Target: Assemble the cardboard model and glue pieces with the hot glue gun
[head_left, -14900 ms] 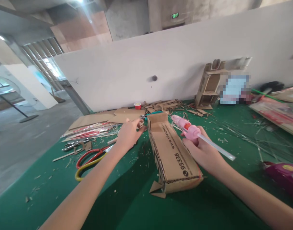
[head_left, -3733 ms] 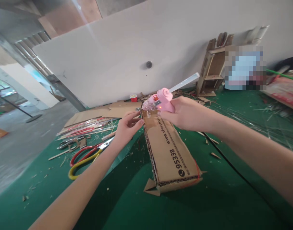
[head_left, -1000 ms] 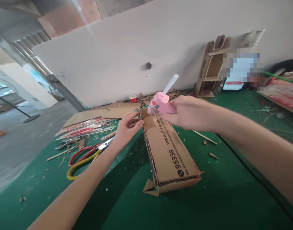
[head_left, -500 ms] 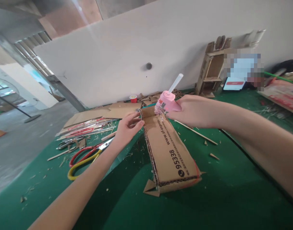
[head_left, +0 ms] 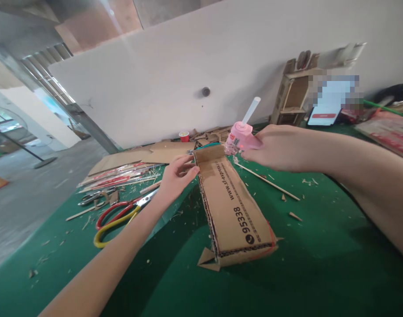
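A long, narrow cardboard box (head_left: 229, 207) with printed lettering lies on the green table, one short wall standing at its far end. My left hand (head_left: 180, 174) grips the box's far left edge, thumb against the side and fingers curled. In my right hand (head_left: 270, 145) is a pink hot glue gun (head_left: 240, 136), with a clear glue stick (head_left: 251, 110) rising from its back. The gun's nozzle points down just right of the box's far end, apart from it. My fingers on the handle are partly hidden.
Scissors with red and yellow handles (head_left: 114, 222) lie left of my forearm. Nearby are plastic-wrapped sticks (head_left: 122, 175) and flat cardboard (head_left: 148, 154). A thin wooden stick (head_left: 270, 181) lies right of the box. Behind stand a red cup (head_left: 184, 136), a cardboard shelf (head_left: 292, 97) and a phone (head_left: 327, 110).
My right hand has moved the glue gun rightward, away from over the box's far end to beyond its right edge. My left hand and the box stay in place.
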A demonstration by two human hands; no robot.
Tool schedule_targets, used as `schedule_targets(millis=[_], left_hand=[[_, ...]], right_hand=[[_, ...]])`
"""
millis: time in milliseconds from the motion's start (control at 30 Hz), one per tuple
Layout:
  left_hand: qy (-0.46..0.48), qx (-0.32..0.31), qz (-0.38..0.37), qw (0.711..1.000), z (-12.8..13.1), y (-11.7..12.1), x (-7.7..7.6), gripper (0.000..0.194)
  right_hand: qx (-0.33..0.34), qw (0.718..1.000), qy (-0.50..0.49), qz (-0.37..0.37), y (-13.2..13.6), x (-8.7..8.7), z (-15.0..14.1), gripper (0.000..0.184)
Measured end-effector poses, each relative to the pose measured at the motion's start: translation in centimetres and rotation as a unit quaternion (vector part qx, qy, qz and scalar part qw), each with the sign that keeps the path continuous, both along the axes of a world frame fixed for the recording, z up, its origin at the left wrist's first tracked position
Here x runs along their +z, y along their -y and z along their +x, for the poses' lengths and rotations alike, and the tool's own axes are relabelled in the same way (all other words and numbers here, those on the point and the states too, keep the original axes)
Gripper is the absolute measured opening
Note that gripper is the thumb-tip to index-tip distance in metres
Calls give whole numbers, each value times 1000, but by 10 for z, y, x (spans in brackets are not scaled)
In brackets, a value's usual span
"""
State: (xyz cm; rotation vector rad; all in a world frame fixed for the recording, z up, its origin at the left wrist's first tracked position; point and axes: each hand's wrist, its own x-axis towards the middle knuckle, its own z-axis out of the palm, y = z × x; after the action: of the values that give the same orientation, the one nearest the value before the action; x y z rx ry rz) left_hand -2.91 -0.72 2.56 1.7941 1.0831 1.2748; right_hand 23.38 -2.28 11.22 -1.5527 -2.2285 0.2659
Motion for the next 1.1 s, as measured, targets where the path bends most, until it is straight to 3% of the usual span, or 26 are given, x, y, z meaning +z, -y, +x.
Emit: schedule_targets(millis=[67,233,400,567,667,733,833,933,1000,1100], left_hand=[[3,-1,-2,1000,0,0,0,40],[0,7,-13,1000,1,1,1,40],[-8,1,-24,1000,0,1,0,44],[-21,-10,-2,1000,-1,2,-4,52],[-12,-14,29,999,-2,3,-2,63],[-14,1,40,999,-6,1,4,63],[-60,87,48,993,-22,-4,18,48],[-223,147,67,961,-46,-13,28,35],[-341,148,75,925,-62,-17,30,31],[-443,89,58,890,-75,-19,30,38]], right_hand=[[2,998,53,-21,1,1,1,46],[-5,999,35,-29,4,11,3,43],[-116,990,69,-35,3,24,14,47],[-161,983,22,84,2,36,23,38],[-195,971,-34,134,3,34,24,42],[-212,964,-92,131,4,25,22,42],[-198,956,-185,114,6,-2,17,34],[-177,936,-295,73,11,-37,11,31],[-169,929,-326,47,15,-60,7,31],[-165,922,-350,11,22,-88,4,33]])
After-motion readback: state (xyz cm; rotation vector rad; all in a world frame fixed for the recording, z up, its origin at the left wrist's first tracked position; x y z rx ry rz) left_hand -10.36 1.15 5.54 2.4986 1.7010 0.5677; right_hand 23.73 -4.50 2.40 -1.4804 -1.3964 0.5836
